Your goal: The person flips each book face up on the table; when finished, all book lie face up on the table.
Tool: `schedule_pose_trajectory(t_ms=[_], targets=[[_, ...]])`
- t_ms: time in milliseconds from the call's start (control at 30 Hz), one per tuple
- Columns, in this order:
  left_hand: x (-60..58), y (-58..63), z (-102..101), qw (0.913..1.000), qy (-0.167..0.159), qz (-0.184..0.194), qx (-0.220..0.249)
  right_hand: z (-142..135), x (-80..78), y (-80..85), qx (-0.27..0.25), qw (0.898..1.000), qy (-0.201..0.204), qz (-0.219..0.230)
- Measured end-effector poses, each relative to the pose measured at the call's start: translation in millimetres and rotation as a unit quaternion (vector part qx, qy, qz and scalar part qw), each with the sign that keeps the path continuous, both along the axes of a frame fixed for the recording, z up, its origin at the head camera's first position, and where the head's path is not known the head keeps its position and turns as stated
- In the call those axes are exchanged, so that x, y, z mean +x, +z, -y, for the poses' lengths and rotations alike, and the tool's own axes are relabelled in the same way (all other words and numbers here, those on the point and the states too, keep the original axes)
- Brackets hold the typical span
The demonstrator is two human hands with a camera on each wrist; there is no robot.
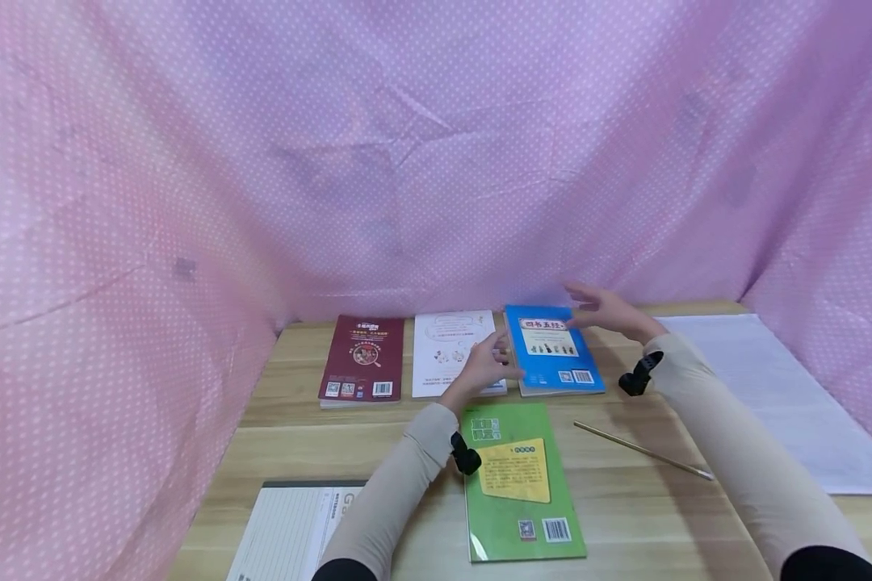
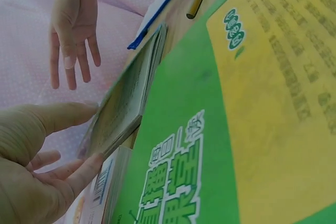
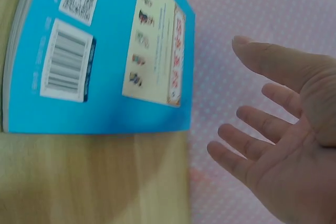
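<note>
A blue book with a cream panel lies flat at the back of the wooden table. My left hand is at its left side, over the edge of a white book. In the left wrist view, the thumb and fingers are spread apart, their tips overlapping the blue book's page edge. On the other side, my right hand hovers by the blue book's upper right edge. The right wrist view shows its fingers extended and apart from the cover, holding nothing.
A green book lies in front, below my left wrist. Left of the white book is a maroon book. A thin gold-coloured stick lies right of centre, near a white sheet. A lined notepad is front left. Pink dotted cloth hangs behind.
</note>
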State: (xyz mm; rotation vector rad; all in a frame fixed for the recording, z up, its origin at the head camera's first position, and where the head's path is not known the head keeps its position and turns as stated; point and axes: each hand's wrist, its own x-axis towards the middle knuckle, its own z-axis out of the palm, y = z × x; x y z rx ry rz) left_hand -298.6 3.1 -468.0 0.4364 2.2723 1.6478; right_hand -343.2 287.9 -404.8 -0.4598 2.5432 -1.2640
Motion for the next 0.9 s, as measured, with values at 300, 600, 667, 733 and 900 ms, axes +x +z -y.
schedule_pose_trajectory(t_ms=[300,600,667,733,900], targets=[[0.2,-0.6,-2,0.9988,-0.011,-0.011,-0.046,-13,-14.5,-19.1,-0.024,0.999,-0.005,0.026],[2.9,-6.6,-8,0.9933,-0.023,-0.019,-0.112,-19,-29.9,-46.0,-0.056,0.997,-0.009,0.056],[3.5,-6.2,-9,0.9923,-0.023,-0.02,-0.12,-18,-31.9,-48.1,-0.046,0.997,-0.012,0.056],[4.3,-4.6,-9,0.9913,-0.028,-0.024,-0.126,-16,-33.3,-48.3,-0.035,0.998,-0.016,0.055],[6.8,0.1,-10,0.9889,-0.036,-0.03,-0.141,-15,-35.8,-47.8,-0.027,0.998,-0.021,0.054]])
